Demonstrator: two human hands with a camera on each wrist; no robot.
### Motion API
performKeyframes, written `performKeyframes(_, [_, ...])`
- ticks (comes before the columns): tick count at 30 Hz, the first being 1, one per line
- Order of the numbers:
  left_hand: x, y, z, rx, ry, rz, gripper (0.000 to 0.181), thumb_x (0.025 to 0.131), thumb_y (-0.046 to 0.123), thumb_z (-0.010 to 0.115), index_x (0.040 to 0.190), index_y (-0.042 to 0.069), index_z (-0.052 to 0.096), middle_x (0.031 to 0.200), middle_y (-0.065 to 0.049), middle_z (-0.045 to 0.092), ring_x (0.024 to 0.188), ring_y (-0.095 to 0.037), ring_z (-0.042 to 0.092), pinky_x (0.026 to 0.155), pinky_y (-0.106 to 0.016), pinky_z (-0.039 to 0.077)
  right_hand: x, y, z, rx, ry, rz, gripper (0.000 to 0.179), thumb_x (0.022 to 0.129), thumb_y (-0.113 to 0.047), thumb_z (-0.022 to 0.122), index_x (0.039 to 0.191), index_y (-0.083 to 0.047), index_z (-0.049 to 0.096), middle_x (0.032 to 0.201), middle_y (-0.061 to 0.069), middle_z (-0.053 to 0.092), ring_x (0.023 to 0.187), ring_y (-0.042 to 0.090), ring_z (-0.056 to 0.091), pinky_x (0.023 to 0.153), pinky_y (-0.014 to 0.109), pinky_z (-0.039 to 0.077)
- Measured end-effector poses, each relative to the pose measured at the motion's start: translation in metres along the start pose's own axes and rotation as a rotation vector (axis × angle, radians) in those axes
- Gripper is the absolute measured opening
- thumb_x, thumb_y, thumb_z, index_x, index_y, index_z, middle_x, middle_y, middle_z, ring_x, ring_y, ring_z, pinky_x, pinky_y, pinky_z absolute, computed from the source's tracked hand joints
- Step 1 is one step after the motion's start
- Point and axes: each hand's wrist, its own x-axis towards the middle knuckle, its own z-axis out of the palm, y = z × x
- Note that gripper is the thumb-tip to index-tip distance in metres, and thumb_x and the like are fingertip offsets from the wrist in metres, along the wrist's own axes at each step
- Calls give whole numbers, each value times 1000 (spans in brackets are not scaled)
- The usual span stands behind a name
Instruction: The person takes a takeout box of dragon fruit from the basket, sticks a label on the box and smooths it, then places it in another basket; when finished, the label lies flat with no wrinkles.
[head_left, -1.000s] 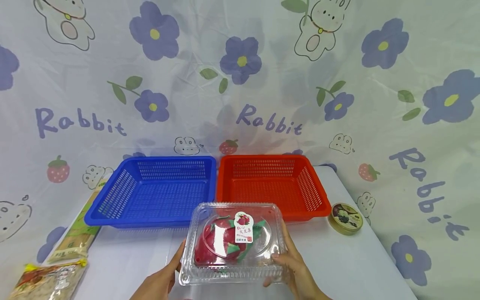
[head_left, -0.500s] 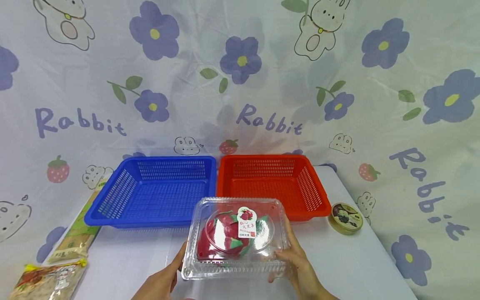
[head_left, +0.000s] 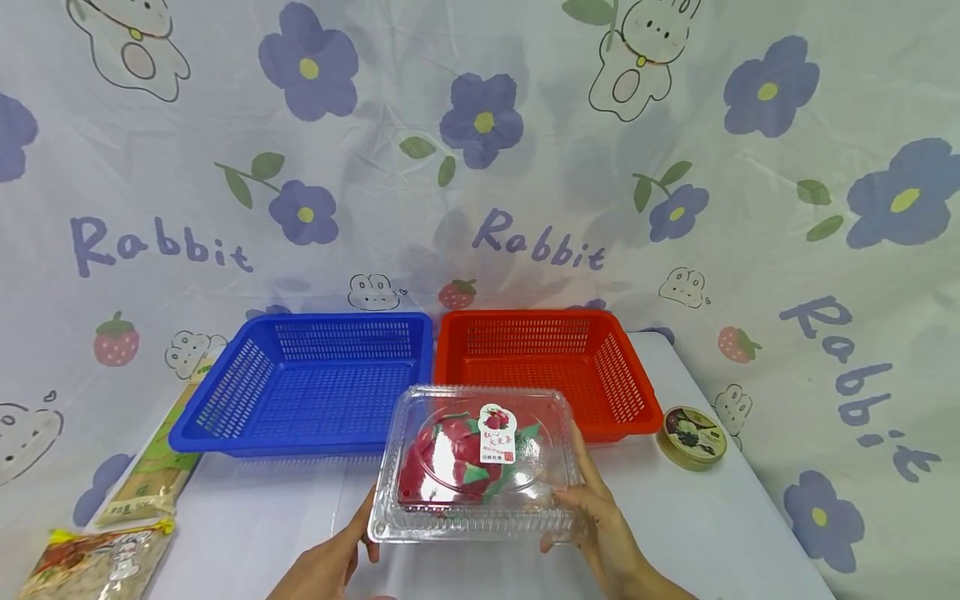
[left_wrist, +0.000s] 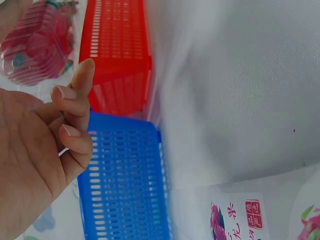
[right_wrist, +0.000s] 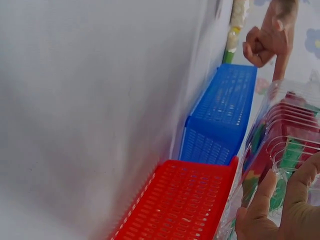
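A clear plastic clamshell box of dragon fruit (head_left: 480, 467) is held up between both hands, tilted slightly, its labelled lid facing the head camera. My left hand (head_left: 333, 554) supports the left end; in the left wrist view, several fingers (left_wrist: 75, 105) are bent and stand apart from the box. My right hand (head_left: 603, 529) grips the right end, thumb at the front and other fingers along the side. Through the lid, red fruit with green scales is visible. In the right wrist view, fingers (right_wrist: 262, 197) press on the ribbed wall. The box's underside is hidden in the head view.
Behind the box stand a blue basket (head_left: 330, 392) and a red basket (head_left: 547, 367), side by side. A round gold tin (head_left: 692, 437) sits at the right. To the left lie a green-and-tan packet (head_left: 153, 467) and a clear food bag (head_left: 93, 562). A patterned cloth hangs behind.
Both hands have moved the box slightly up and to the right in the head view, towards the red basket. The baskets, tin and packets have not moved.
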Motion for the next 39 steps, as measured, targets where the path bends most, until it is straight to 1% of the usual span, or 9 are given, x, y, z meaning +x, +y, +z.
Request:
performKeyframes(4, [1,3,1,11,18,-7,114,77,53,80,161,25,8,86,16,43,55,9,28,47,-15,27,1,-1,1,4,9,4,81,96,-14,40,156,-50,-1,164,11,4,109,26,54,67,35,57])
performKeyframes(9, [4,7,0,6,14,-37,117,76,53,81,161,28,4,86,17,43,55,9,27,47,-15,28,3,-2,0,6,33,-11,80,96,-15,40,157,-47,-2,164,12,3,108,26,54,66,34,57])
performKeyframes(12, [5,7,0,3,14,-20,117,76,51,81,161,26,5,86,19,43,56,10,27,48,-15,28,6,-4,-1,11,55,-3,80,96,-17,41,157,-48,0,164,11,6,109,27,53,67,35,57])
performKeyframes(18, [7,7,1,-13,3,1,117,76,50,82,161,24,6,85,19,43,56,10,27,47,-15,26,11,-9,-3,10,83,-5,80,94,-17,41,157,-47,1,161,16,18,109,27,55,66,35,56])
performKeyframes(23, [7,7,1,-22,-8,23,116,77,49,82,161,24,6,86,20,43,55,10,27,46,-16,26,14,-10,-3,19,103,-9,80,94,-16,42,157,-47,5,161,15,19,107,28,55,65,34,56])
performKeyframes(29, [9,7,1,-38,-40,-15,114,78,48,81,161,25,6,86,17,46,54,9,30,47,-16,27,16,-11,-3,12,114,-33,80,94,-16,43,157,-46,6,163,11,15,111,29,52,65,34,56])
performKeyframes(32, [11,8,1,-36,-50,-36,114,78,49,80,161,26,6,86,18,46,54,8,31,47,-17,28,17,-11,-4,7,116,-42,80,94,-16,42,158,-45,5,163,12,14,110,29,53,64,33,56])
performKeyframes(39, [12,10,2,-27,-52,-62,111,81,51,77,161,28,4,86,18,46,54,7,32,47,-17,30,19,-13,-7,17,125,-46,79,94,-15,42,158,-45,5,162,14,20,104,26,56,64,33,56])
